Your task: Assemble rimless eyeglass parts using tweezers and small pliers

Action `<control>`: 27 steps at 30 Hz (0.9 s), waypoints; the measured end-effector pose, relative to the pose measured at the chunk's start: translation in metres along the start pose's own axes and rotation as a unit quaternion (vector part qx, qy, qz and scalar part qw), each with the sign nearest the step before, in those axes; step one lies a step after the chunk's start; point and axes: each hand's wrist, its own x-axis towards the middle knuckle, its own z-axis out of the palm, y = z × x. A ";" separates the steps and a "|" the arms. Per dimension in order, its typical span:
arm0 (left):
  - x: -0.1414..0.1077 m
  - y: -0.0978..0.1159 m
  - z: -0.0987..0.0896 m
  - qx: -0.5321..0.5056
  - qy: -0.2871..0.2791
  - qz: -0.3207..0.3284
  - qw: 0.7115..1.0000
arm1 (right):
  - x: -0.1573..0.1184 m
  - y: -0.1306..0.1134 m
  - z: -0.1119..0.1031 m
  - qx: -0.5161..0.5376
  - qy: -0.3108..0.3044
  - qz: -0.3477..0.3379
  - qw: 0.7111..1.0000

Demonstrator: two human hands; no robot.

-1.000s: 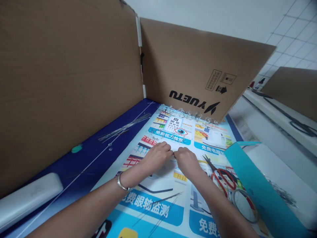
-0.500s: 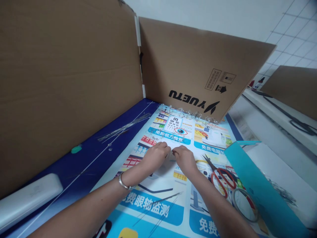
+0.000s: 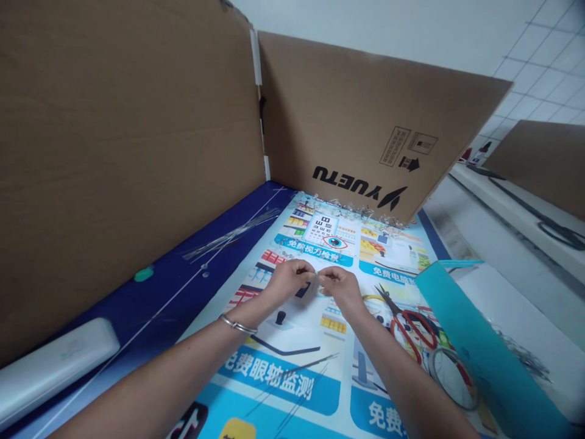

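Note:
My left hand (image 3: 291, 281) and my right hand (image 3: 340, 289) meet above the printed mat (image 3: 297, 317), fingertips pinched close together. Between them is something tiny, perhaps a small pale piece, too small to make out. A silver bracelet (image 3: 238, 325) circles my left wrist. Right of my right hand lie scissors (image 3: 406, 323) with red handles, their blades pointing away from me. A roll of tape or ring (image 3: 452, 378) rests just below them. Several thin dark wires (image 3: 292, 384) are on the mat nearer to me.
Cardboard panels stand at the left (image 3: 128, 134) and back (image 3: 379, 116). Small clear bits (image 3: 356, 210) line the back panel's foot. A bundle of thin wires (image 3: 231, 235) lies left, near a white case (image 3: 55, 372). A teal-edged tray (image 3: 484, 341) holding metal pieces stands right.
Both hands stay near the same spot. My fingers have shifted, the left wrist has turned slightly, and the fingertips now show more openly. The view has moved very slightly.

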 end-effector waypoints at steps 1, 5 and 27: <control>0.000 -0.001 0.001 -0.030 -0.002 -0.014 0.999 | -0.001 -0.001 0.000 0.020 0.001 0.004 1.000; 0.001 -0.005 0.005 -0.119 0.000 -0.024 0.993 | -0.003 -0.003 0.003 0.088 0.001 0.010 0.996; -0.006 -0.002 0.013 -0.266 -0.004 -0.042 0.963 | -0.009 0.004 0.015 0.199 0.031 0.003 0.980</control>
